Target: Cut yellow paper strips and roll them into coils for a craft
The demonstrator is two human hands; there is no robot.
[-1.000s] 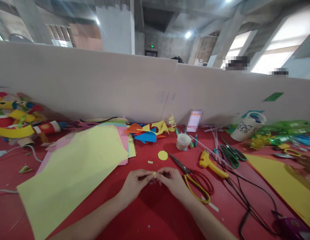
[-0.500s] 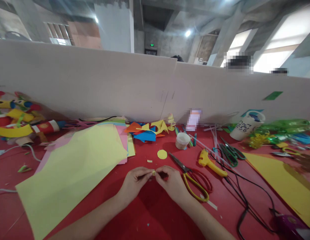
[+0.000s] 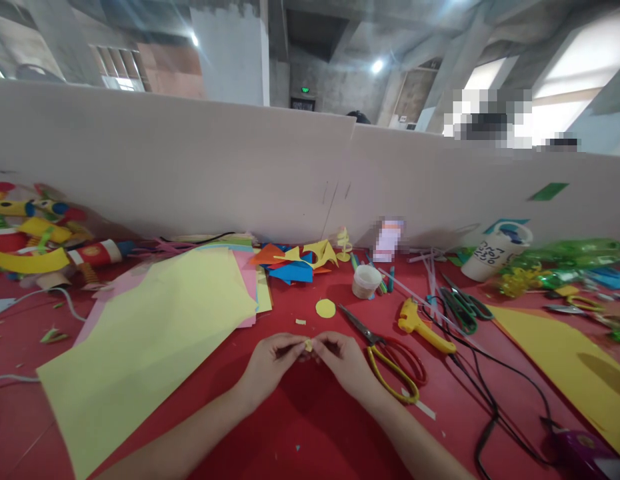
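Note:
Between my fingertips is a small piece of yellow paper (image 3: pixel 309 345), mostly covered by the fingers. My left hand (image 3: pixel 276 360) pinches it from the left, and my right hand (image 3: pixel 343 360) pinches it from the right. Just beyond the hands lie a tiny pale paper strip (image 3: pixel 301 322) and a yellow paper circle (image 3: pixel 325 308), both flat on the red table (image 3: pixel 300 433). Scissors (image 3: pixel 385 353) with red and yellow handles rest close to my right hand, their blades pointing away to the left.
Large yellow paper sheets (image 3: pixel 155 333) spread on the left. A white cup (image 3: pixel 367 281) stands beyond the scissors. To the right are a yellow glue gun (image 3: pixel 425 327) with black cables, green-handled scissors (image 3: pixel 463 308) and orange-yellow sheets (image 3: pixel 565 367). A white partition (image 3: pixel 215 167) borders the back.
My fingers have shifted slightly around the small yellow paper, and a little more of it shows. At the far right, a dark shape, perhaps a hand, has left the view.

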